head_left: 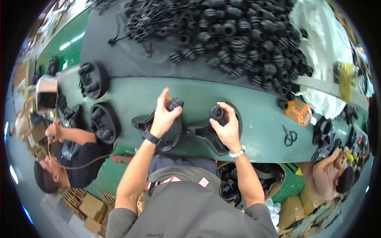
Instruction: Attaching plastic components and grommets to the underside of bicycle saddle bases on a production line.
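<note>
Here's the left hand [162, 118], closed on a ribbed black piece [175, 104] — pinched between thumb and fingers, forefinger extended. Over to the right hand [228, 129]: thumb and fingers curl narrowly around a black ring-ended piece [216, 112], its round opening facing up. Both pieces sit above two dark moulded parts, the left part [171, 137] and the right part [207, 137], each partly covered by a hand or wrist.

Underneath, a green tabletop [262, 129]; across its far side, a dark cloth [127, 63] loaded with a heap of ribbed pieces [242, 39]. Out right — an orange bottle [298, 112] on its side, black-handled scissors [290, 137] nearby. Co-workers flank both sides, the left one [81, 160] gripping a corded tool [49, 140].
</note>
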Motion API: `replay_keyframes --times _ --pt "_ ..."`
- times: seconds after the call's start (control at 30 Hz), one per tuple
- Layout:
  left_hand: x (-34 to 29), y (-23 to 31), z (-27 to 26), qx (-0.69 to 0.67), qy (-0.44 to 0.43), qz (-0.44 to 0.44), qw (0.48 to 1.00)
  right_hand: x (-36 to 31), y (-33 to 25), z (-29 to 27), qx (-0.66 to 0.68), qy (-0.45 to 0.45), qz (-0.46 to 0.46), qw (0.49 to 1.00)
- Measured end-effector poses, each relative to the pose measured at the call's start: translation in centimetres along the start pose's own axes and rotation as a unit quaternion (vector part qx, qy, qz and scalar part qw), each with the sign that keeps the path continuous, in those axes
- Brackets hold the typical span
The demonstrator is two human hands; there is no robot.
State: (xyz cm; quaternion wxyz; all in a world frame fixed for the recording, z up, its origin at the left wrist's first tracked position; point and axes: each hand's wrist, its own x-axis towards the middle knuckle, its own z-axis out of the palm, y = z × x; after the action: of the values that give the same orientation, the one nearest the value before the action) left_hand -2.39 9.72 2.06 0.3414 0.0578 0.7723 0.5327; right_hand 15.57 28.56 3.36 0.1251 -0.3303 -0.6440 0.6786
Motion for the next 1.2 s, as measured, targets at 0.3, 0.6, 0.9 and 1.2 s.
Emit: replay_keyframes --times 0.3,0.6,0.9,1.2 --pt "-13.8 -7.6 -6.6 0.138 0.065 0.014 0.988 -0.4 2.1 12.8 -0.215 -0.204 -0.176 0.939" --pt "-14.2 -12.3 -6.6 0.314 -0.036 0.306 0.898 -1.3 3.3 16.5 -0.429 -0.211 -0.206 0.854" --pt "-13.1 -13.6 -8.3 0.344 -0.087 0.36 0.862 -3.0 3.7 19.4 -0.494 -0.081 -0.219 0.837" --pt "-8.0 -7.8 -14.0 0.318 0.049 0.273 0.907 7.2 -0.4 16.6 -0.385 0.025 -0.184 0.904"
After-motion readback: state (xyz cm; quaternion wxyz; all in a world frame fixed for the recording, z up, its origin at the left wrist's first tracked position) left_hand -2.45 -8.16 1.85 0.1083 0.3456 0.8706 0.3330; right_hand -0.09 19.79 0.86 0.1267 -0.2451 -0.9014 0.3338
